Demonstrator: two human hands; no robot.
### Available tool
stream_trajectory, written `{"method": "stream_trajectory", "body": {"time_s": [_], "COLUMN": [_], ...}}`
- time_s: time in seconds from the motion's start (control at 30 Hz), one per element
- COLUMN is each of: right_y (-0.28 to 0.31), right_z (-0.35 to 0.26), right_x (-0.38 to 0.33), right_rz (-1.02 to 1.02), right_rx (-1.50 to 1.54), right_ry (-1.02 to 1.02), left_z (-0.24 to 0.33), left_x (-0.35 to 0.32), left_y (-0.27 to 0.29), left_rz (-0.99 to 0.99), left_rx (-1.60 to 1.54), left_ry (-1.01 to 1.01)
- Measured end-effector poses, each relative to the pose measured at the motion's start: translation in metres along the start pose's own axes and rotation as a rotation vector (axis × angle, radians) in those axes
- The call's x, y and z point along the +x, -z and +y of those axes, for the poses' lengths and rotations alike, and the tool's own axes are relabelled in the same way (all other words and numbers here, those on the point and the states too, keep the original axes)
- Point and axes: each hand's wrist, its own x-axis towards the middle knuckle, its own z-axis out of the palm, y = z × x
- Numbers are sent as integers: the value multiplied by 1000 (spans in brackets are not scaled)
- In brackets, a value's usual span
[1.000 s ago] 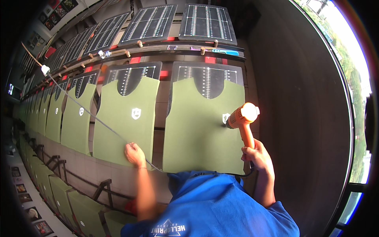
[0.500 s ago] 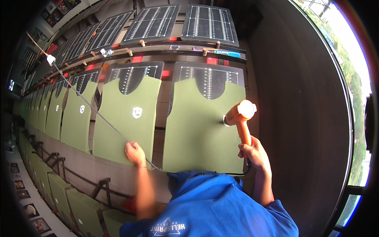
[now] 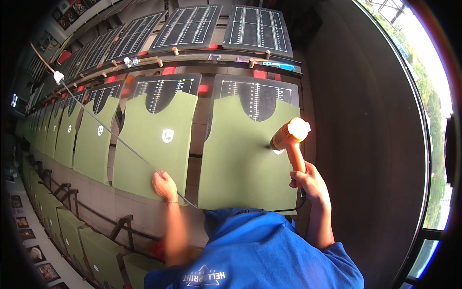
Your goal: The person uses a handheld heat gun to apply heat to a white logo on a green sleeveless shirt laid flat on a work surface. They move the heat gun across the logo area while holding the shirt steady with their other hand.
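Two hands: right hand grips orange plastic heat gun; left hand on flat green fabric.

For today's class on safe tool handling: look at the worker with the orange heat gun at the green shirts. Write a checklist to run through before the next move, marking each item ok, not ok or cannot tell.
1. Right hand grips the heat gun by its handle: ok.
2. Nozzle points at the near green shirt, at its chest print: ok.
3. Nozzle kept off the cloth: cannot tell, the gap is hidden.
4. Left hand away from the nozzle, on the lower edge of the next shirt: ok.
5. Cord clear of the work: not ok, it lies across the next shirt.
6. Gun switched on: cannot tell.
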Motion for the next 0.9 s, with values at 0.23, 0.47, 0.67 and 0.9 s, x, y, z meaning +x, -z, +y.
{"method": "stream_trajectory", "body": {"time_s": [0.23,0.47,0.67,0.9], "right_y": [-3,3,9,14], "right_z": [-6,1,7,8], "right_x": [14,-9,-24,-20], "right_rz": [25,0,9,79], "right_rx": [6,-8,3,-11], "right_ry": [26,-19,-63,-23], "left_z": [-3,2,-1,-1], "left_x": [1,-1,0,1], "left_y": [0,2,-1,-1], "left_rz": [-34,-25,-12,-13], "left_rx": [25,7,6,2], "left_ry": [12,12,-5,-8]}}
